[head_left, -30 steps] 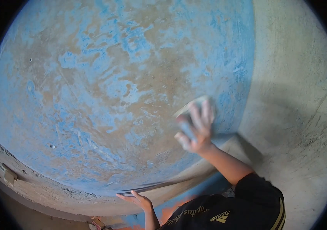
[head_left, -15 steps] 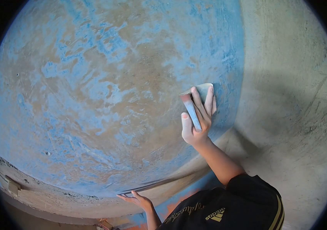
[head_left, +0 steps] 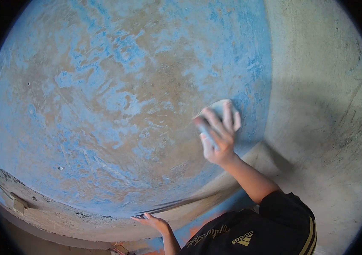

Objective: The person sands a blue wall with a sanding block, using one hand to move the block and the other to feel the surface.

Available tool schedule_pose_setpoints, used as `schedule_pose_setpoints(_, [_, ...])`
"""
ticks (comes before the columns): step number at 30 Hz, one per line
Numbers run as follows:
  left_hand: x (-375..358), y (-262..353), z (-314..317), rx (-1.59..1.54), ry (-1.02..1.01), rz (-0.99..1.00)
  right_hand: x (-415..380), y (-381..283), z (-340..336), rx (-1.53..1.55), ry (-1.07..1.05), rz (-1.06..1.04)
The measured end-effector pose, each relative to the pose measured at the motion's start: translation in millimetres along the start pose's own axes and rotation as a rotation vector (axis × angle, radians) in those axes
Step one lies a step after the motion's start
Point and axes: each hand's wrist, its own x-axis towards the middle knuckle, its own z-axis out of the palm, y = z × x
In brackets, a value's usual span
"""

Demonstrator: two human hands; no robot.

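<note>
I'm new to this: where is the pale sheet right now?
In the head view, the pale sheet is right of centre, under the right hand, against the blue-patched wall, left of the grey surface.

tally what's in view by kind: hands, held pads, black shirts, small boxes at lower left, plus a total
Hands: 2 (right hand, left hand)
Held pad: 1
Black shirt: 1
Small box: 1
Total: 5
</note>
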Motion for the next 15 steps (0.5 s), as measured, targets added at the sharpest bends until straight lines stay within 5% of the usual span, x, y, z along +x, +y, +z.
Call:
schedule_pose_setpoints(1, [-4,11,0,-0.052,-0.003,-0.029,6,2,-5,0.033,0.027,0.093])
schedule_pose_setpoints(5, [-10,5,0,0.057,-0.005,-0.017,-11,-15,0,0.072,-0.091,-0.095])
schedule_pose_setpoints(9, [-9,-3,1,0.042,0.014,0.021,9,5,-5,0.069,0.080,0.122])
schedule_pose_setpoints(13, [-10,9,-5,0.074,0.004,0.013,-10,-9,0,0.032,-0.082,-0.152])
schedule_pose_setpoints(15, [-1,2,-11,0.107,0.012,0.046,-5,-1,-3,0.035,-0.027,-0.017])
